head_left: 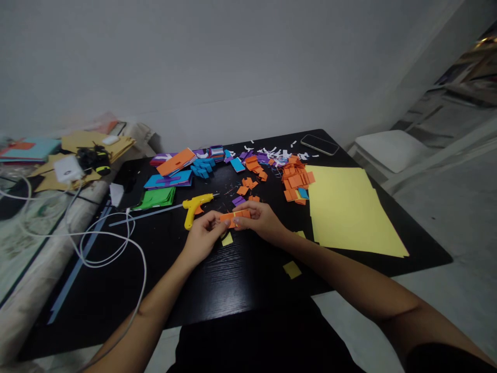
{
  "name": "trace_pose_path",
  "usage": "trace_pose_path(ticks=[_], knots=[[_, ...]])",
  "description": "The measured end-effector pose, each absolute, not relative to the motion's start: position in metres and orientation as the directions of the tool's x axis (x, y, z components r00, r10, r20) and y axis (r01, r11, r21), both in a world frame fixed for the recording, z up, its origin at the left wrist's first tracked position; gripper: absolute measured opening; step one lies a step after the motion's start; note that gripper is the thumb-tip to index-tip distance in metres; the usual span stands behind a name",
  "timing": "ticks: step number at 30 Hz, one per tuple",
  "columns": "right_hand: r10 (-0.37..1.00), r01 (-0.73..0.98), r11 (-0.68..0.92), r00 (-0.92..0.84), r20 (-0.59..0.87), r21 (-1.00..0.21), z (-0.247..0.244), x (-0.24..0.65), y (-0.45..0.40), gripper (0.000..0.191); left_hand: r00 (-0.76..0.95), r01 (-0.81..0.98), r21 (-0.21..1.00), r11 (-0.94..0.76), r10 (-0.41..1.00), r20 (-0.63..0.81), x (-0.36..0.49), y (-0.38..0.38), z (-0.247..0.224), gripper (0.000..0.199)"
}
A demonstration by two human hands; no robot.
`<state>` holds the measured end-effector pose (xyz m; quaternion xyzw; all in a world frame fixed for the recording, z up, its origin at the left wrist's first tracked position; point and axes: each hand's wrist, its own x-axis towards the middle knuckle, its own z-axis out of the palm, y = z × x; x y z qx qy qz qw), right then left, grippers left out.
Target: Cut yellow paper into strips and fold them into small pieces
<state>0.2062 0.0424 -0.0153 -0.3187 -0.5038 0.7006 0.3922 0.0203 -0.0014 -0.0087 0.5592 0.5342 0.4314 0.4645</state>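
Observation:
Between my two hands is an orange paper piece (235,215) with a thin yellow strip showing near its middle. My left hand (206,231) pinches its left end, and my right hand (261,219) grips its right end with the thumb in front. Just below them a small yellow paper square (227,239) lies on the black table (217,290). A yellow glue gun (193,208) rests to the left of my left hand, nozzle pointing right. Small purple paper (238,201) and orange paper bits (247,185) lie just beyond my fingers.
Large yellow sheets (349,212) cover the right side, beside a pile of folded orange pieces (297,178). Green paper (157,198) and blue packets (169,178) sit at the back left. A white cable (144,269) loops over the left side. A phone (319,145) lies at the back right.

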Motion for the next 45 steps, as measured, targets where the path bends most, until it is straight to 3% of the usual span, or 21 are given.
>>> trace_pose_path(ticks=[5, 10, 15, 27, 45], knots=[[0.938, -0.191, -0.026, -0.345, 0.042, -0.981, -0.009, 0.211, 0.048, 0.028, 0.025, 0.228, 0.974, -0.013, 1.000, 0.007, 0.020, 0.000, -0.008, 0.025], [0.965, -0.235, -0.045, -0.263, 0.019, -0.971, -0.006, 0.216, 0.056, 0.031, 0.023, 0.212, 0.977, -0.006, 1.000, 0.001, 0.019, -0.001, -0.008, 0.024], [0.978, -0.201, -0.005, -0.204, 0.037, -0.980, -0.011, 0.217, 0.061, 0.036, 0.067, 0.083, 0.996, 0.013, 0.998, -0.018, 0.021, 0.000, -0.007, 0.022], [0.980, -0.232, 0.052, -0.174, 0.094, -0.971, -0.008, 0.219, 0.063, 0.034, 0.094, -0.027, 0.998, 0.053, 0.994, -0.050, 0.020, 0.000, -0.005, 0.018], [0.964, -0.186, 0.104, -0.221, 0.145, -0.977, -0.010, 0.219, 0.064, 0.030, 0.097, -0.029, 0.999, 0.046, 0.994, -0.043, 0.022, -0.001, -0.002, 0.025]])
